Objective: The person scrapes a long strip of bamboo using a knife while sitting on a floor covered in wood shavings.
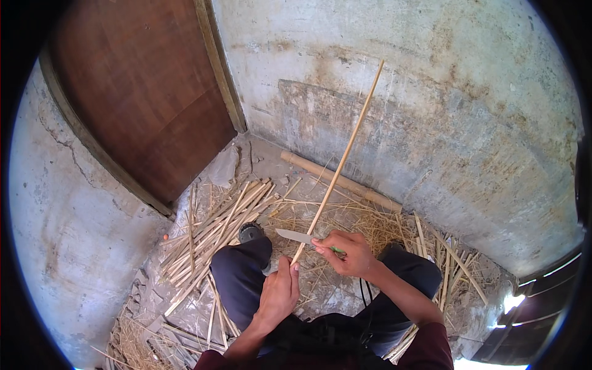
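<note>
I log one stick (pixel 344 154), above the floor (pixel 262 148), near end clasped in left grip (pixel 277 294), knife (pixel 293 235) held across it in right grip (pixel 350 254); likely light, stiff, splintery, best held at that end.

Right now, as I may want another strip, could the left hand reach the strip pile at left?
Probably not directly: the left hand grips the long strip, and the left leg lies between hand and strip pile.

Head-worn fisheye looks down; hands (pixel 279 295) close below.
</note>
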The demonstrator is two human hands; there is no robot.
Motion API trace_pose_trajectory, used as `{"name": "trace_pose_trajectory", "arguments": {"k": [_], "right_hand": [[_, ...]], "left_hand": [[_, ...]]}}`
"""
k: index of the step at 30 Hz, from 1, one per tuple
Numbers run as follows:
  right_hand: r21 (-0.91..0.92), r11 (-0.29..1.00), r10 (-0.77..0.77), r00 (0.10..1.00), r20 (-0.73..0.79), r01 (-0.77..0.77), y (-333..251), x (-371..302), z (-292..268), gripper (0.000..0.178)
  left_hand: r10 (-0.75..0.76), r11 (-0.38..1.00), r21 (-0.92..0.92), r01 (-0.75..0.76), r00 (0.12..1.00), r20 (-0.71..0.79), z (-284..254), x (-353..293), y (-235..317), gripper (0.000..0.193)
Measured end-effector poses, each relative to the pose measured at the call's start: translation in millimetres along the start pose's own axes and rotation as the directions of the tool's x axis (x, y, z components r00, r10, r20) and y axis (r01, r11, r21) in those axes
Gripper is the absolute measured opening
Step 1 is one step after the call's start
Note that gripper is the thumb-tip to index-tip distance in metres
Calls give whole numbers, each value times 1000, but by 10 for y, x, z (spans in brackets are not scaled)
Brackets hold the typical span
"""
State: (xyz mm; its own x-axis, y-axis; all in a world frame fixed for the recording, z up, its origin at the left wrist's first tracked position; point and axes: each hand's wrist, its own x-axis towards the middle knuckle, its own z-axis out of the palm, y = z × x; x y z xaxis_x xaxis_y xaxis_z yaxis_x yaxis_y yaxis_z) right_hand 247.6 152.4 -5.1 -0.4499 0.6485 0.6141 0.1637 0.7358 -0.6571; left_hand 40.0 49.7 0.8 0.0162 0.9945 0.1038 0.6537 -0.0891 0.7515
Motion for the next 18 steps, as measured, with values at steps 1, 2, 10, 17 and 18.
{"name": "trace_pose_trajectory", "arguments": {"k": [1,2,10,17,18], "right_hand": [[-2,1000,-1,1000,-14,1,1,3,10,21],[-3,1000,0,1000,-15,0,-2,2,15,21],[-168,985,30,1000,-1,-30,27,5,-48,13],[-159,984,45,980,-193,-76,376,191,-453,11],[-160,985,31,974,-225,-68,376,178,-432,11]], "left_hand": [[-3,1000,8,3,1000,-5,1,1,6,21],[-2,1000,8,2,1000,-3,14,-1,-11,21],[-33,999,1,33,999,7,9,-5,-3,21],[-94,995,-14,94,996,8,-49,-175,-141,20],[-53,998,-22,53,999,-1,-59,-160,-153,18]]}}
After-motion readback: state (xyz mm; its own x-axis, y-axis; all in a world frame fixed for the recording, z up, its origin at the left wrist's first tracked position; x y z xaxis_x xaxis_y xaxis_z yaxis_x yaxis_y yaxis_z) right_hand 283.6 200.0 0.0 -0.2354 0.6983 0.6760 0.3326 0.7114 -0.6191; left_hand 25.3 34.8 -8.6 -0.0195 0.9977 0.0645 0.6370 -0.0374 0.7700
